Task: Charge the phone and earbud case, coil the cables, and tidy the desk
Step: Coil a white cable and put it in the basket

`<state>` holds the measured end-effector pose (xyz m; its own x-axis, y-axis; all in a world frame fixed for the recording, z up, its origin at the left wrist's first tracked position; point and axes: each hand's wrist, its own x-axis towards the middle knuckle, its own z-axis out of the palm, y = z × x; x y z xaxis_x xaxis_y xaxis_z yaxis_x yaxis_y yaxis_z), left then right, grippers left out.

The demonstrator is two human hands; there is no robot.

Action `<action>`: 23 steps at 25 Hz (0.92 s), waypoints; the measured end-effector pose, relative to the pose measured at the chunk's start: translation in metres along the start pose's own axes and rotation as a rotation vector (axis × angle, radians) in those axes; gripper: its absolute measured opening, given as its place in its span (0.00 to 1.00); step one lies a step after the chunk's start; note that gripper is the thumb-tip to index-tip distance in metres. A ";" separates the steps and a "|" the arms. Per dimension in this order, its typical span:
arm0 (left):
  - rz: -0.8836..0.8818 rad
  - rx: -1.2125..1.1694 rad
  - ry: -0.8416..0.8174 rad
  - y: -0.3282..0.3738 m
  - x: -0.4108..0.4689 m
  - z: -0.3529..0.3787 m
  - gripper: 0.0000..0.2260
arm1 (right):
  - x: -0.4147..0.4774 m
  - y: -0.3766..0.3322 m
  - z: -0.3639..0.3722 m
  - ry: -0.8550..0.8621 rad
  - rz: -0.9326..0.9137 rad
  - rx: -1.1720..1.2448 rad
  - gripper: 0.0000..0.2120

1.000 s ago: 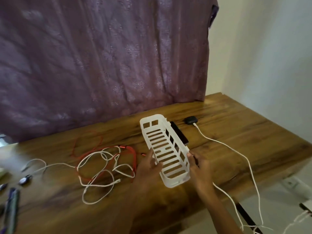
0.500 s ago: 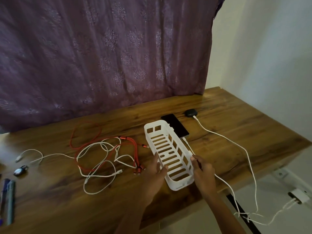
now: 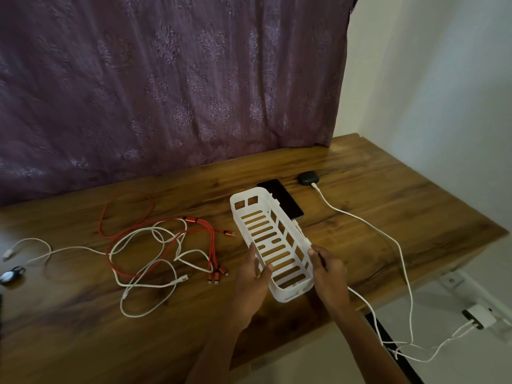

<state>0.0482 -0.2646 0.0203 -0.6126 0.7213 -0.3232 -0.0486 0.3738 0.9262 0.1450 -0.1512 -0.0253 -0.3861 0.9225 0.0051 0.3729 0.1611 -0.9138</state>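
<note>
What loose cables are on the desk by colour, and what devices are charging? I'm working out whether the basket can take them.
Red multi-head cable: 1
White cables in the tangle: at least 2, exact count unclear
Phone: 1
Earbud case: 1
White basket, held by left hand and right hand: 1
Total: at least 6

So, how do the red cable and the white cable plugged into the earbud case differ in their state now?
The red cable lies loose and tangled with other white leads; the white cable runs nearly straight. The red cable's plugs lie free on the desk; the white cable is plugged into the earbud case and runs over the desk's edge. Neither is coiled.
</note>
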 end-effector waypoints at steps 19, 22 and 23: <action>0.116 0.038 0.308 -0.019 -0.025 -0.023 0.19 | -0.011 -0.040 0.002 -0.070 -0.190 0.001 0.15; 0.170 0.036 0.416 -0.020 -0.031 -0.048 0.16 | -0.022 -0.067 0.024 -0.071 -0.344 -0.028 0.15; 0.193 -0.004 0.460 -0.019 -0.035 -0.059 0.14 | -0.027 -0.077 0.035 -0.073 -0.401 -0.026 0.15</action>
<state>0.0242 -0.3310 0.0254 -0.8953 0.4445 -0.0279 0.0970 0.2559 0.9618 0.0974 -0.2008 0.0313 -0.5641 0.7573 0.3291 0.2017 0.5129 -0.8344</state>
